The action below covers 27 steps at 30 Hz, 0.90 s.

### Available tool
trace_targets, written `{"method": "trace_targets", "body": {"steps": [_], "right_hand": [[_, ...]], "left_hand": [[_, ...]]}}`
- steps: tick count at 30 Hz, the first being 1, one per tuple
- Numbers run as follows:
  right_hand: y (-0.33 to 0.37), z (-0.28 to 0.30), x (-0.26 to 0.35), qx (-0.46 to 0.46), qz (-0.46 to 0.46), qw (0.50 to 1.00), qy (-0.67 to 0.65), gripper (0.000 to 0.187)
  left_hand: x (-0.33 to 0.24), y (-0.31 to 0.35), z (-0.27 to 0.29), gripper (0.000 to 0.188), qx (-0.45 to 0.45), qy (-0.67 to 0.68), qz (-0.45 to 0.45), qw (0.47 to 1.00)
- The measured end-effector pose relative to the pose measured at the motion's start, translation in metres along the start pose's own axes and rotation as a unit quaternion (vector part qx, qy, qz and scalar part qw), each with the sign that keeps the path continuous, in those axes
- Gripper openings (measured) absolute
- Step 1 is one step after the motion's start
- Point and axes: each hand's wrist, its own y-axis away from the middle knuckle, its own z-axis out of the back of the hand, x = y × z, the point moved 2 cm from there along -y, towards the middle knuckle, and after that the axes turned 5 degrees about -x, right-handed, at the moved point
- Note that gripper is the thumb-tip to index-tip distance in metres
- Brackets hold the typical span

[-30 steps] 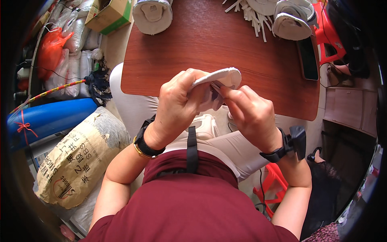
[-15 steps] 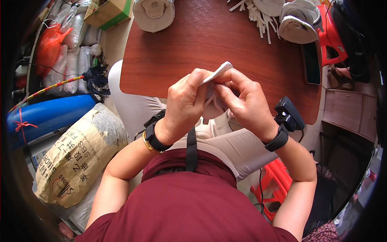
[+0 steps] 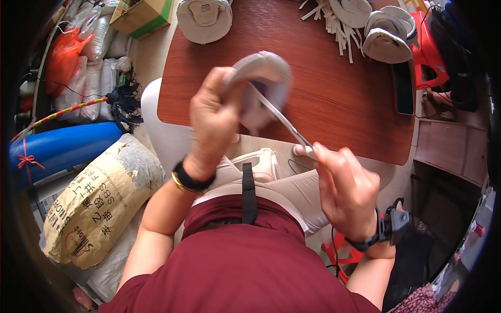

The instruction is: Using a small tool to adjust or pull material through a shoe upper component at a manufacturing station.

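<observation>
So here a cup-shaped white mask [image 3: 263, 78] was held up over the near edge of the table [image 3: 334, 88], well above the lap. It was gripped by the left hand [image 3: 214, 120], with the fingers wrapped round its rim and thumb side. It was a bit blurred, so the exact finger placement couldn't be made out.

A thin strap [image 3: 282, 120] was stretched from the mask's hollow side down to the right hand [image 3: 344, 193]. There its free end was pinched between thumb and fingertips, and the rest of that hand was curled shut. The strap looked taut and straight.

Best guess on the step: the strap was being fitted to the mask, or tested, with one end fixed at the cup and the other pulled out. How that end was fixed couldn't be told.

The next move would probably call for:
- the tension being eased off gently so the fixed end isn't ripped out
- the free end being brought to the opposite side of the rim
- the cup being turned in the left hand so that side faces up

More masks were parked at the far edge of the table, one at the left [image 3: 204, 20] and a stack at the right [image 3: 386, 36]. A heap of loose strips [image 3: 331, 21] was lying between them. A sack [image 3: 99, 198] and a blue roll [image 3: 62, 148] were down on the floor to the left.
</observation>
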Motion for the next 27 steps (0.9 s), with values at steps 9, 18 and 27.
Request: {"method": "trace_targets", "body": {"steps": [9,18,27], "right_hand": [[-0.029,0.011,-0.025,-0.037,-0.191,0.851,-0.488,0.025],[-0.045,-0.031,-0.029,0.06,-0.146,0.904,-0.397,0.025],[-0.042,-0.038,-0.034,0.11,-0.158,0.937,-0.292,0.015]], "left_hand": [[-0.023,0.025,-0.008,0.026,0.202,-0.408,-0.474,0.754],[-0.019,0.03,0.001,0.033,0.188,-0.43,-0.488,0.736],[-0.002,0.039,0.002,0.032,0.117,-0.432,-0.54,0.713]]}}
